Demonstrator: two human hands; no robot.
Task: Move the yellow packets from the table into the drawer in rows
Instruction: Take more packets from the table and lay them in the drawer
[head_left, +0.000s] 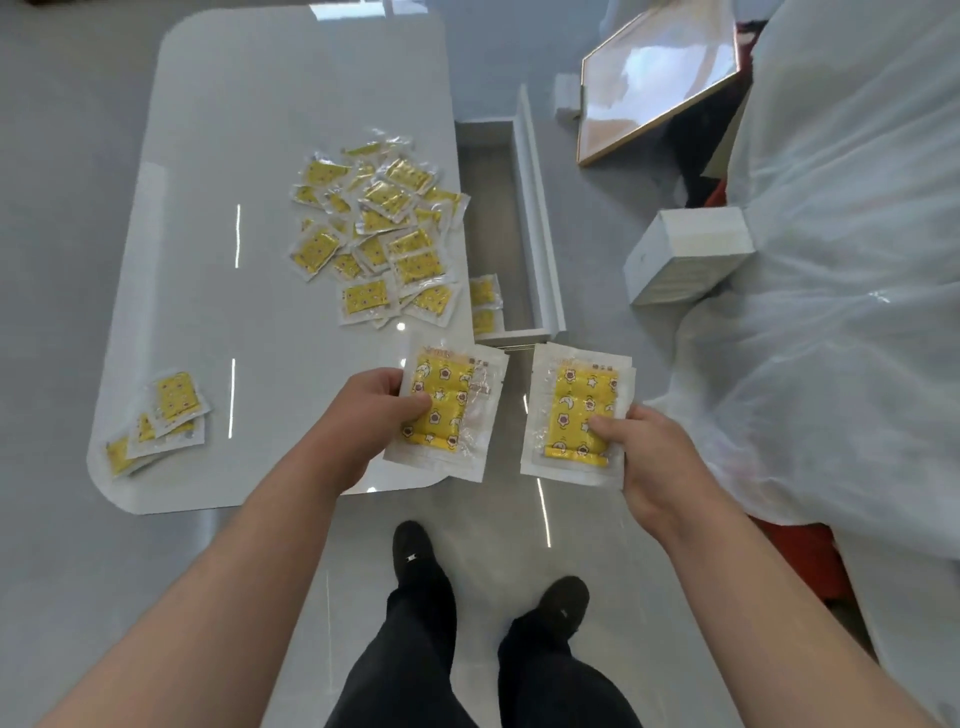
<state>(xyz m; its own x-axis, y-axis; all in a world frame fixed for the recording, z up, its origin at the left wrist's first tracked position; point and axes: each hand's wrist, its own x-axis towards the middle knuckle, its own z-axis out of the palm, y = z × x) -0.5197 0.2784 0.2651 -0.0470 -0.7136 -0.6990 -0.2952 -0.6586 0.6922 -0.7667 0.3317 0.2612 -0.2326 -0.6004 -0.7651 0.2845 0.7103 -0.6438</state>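
- My left hand (382, 410) pinches a stack (447, 415) of packets, thumb on top. My right hand (641, 457) pinches a second stack (574, 415). Both are held flat, I judge for laying in rows.
- Both hover just short of the drawer (493, 171); the pile (374, 228) lies left of it on the table (249, 104).
- The table hides the drawer's left side. Two packets (485, 304) show inside, and I can't count the stacks.

Open drawer (491, 208) bare beyond two packets (483, 293) at its near end, table (441, 104) edge over its left side
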